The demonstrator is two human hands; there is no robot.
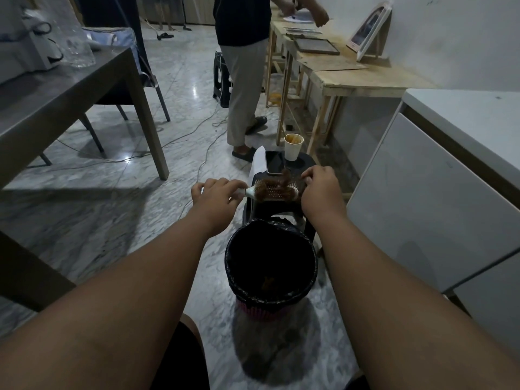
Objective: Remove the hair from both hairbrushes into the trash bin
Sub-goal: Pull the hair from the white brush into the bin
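A white hairbrush (274,191) lies level in the air above a black stool, its bristles full of brown hair (282,180). My left hand (215,192) is closed around its handle at the left. My right hand (319,182) pinches the tuft of hair at the brush's right end. Just in front of me on the floor stands the trash bin (239,277), pink with a black liner, and a small brown clump lies inside it. A second hairbrush is not visible.
The black stool (298,161) carries a phone (274,161) and a paper cup (292,146). A person stands beyond it at a wooden bench (351,77). A grey table (70,88) is at left, a white cabinet (436,206) at right. Cables cross the marble floor.
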